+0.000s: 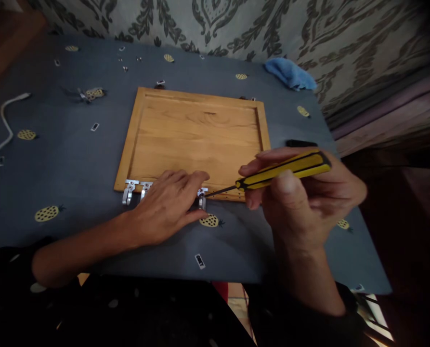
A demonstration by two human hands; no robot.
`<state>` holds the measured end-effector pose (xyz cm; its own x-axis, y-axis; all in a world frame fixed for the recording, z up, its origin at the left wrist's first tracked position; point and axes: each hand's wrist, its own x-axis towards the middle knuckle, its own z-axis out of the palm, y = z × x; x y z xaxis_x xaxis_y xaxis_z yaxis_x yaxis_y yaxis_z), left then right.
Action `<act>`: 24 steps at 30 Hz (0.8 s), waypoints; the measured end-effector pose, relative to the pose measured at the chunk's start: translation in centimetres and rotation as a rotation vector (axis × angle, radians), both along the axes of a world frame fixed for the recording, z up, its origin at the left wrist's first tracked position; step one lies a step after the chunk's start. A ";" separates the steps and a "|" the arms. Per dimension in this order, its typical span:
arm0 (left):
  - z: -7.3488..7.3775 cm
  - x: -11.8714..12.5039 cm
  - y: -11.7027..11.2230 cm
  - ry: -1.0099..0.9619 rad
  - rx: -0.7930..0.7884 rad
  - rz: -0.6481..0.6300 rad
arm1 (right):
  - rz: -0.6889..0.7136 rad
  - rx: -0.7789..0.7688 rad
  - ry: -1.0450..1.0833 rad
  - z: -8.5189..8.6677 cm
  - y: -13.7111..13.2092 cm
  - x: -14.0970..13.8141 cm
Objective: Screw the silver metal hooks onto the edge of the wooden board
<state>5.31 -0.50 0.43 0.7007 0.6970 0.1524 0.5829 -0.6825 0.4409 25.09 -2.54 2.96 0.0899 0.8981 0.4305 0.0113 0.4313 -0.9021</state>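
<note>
A framed wooden panel [200,130] lies flat on the table, with several silver metal hooks [128,192] along its near edge. My right hand [305,197] is closed around the yellow and black handle of a screwdriver [283,171]. The thin shaft points left, its tip at the rightmost visible hook [202,198]. Over the near edge, my left hand [167,205] lies with fingers stretched across the panel and the thumb just beside that same hook. It partly covers the row of hooks, so what is under the palm is hidden.
The table wears a grey-blue cloth [73,159] with pineapple prints. Small metal bits [125,69] lie at the back left, a white cable [7,120] at the far left. A blue rag [290,73] sits at the back right, and a dark object [301,143] beyond my right hand.
</note>
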 end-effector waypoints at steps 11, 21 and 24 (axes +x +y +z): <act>0.1 0.0 0.0 0.022 0.010 0.000 | -0.008 0.019 -0.074 0.0 0.2 -0.4; -0.3 0.0 0.0 -0.003 0.050 -0.005 | -0.015 0.026 -0.118 -0.1 0.1 -0.5; -0.3 -0.1 0.0 -0.021 0.057 -0.006 | 0.007 0.060 -0.139 0.0 0.2 -0.4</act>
<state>5.25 -0.52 0.10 0.7014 0.6823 0.2063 0.5697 -0.7105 0.4131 24.70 -2.38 2.94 0.0194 0.8710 0.4910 0.1313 0.4846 -0.8648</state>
